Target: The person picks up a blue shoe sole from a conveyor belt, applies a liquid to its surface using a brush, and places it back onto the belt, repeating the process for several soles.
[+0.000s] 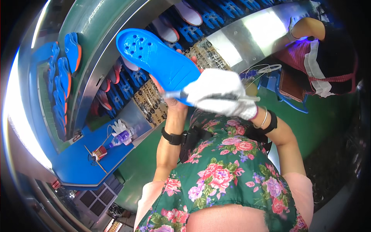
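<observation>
A blue shoe sole (pixel 154 54) is held up in front of me, its inner face toward me, with several small round holes in the heel end at the upper left. The heel area looks wet and shiny. My bare left hand (pixel 172 101) grips the sole from underneath, the thumb at its left edge and fingertips showing past its far right edge. Over the near end of the sole is my right hand (pixel 216 92), in a white glove, closed around a thin brush (pixel 176 94). Motion smears the brush's tip, so whether it touches the sole cannot be told.
Blue soles with orange edges (pixel 65 73) lie on a green belt at left. Beyond the sole, a rack holds shoe uppers (pixel 188 14) and blue parts. A blue table (pixel 81 162) carries a purple-labelled bottle (pixel 121 136) and a small red pot (pixel 100 152). A co-worker's arm (pixel 309 29) is at right.
</observation>
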The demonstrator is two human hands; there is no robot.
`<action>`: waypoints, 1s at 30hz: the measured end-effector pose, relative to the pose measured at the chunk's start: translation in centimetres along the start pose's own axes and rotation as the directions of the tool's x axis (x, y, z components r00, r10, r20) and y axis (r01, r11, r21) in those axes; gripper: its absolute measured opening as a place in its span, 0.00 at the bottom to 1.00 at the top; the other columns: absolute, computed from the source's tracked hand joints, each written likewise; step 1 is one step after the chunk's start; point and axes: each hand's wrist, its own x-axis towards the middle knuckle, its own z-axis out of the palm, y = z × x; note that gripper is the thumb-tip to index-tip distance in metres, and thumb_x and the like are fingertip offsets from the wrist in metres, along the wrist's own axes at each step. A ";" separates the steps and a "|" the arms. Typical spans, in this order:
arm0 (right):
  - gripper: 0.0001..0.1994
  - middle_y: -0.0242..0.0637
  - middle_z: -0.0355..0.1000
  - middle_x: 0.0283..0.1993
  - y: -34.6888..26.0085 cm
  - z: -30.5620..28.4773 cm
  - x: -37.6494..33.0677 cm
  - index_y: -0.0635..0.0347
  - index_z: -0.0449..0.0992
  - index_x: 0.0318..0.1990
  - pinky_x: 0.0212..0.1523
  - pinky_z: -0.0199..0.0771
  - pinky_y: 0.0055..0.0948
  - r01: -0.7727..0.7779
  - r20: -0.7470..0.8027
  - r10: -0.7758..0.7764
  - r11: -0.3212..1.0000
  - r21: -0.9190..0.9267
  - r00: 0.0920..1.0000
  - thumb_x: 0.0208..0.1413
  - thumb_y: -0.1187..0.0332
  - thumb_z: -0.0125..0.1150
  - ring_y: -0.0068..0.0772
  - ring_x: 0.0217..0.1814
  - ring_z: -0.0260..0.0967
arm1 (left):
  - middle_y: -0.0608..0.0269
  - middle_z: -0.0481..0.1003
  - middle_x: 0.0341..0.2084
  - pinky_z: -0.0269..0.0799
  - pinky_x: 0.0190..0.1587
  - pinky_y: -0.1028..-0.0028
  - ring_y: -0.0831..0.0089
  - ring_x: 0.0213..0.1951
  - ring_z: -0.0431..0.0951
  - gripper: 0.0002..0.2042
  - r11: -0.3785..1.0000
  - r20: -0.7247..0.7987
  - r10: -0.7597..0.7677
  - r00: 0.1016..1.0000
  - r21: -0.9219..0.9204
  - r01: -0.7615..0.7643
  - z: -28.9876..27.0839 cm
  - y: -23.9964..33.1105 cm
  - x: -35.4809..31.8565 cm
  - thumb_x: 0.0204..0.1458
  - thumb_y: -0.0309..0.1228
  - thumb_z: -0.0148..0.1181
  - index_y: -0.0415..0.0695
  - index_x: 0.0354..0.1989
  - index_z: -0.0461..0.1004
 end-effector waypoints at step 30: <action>0.08 0.38 0.84 0.41 -1.9 0.8 -2.1 0.55 0.87 0.37 0.41 0.81 0.33 -0.279 0.156 0.244 0.919 0.277 0.957 0.48 0.77 0.74 0.34 0.41 0.81 | 0.37 0.63 0.66 0.76 0.57 0.43 0.38 0.54 0.75 0.55 0.922 0.222 -0.388 0.895 0.094 0.376 -1.7 4.6 0.5 0.50 0.64 0.60 0.36 0.76 0.47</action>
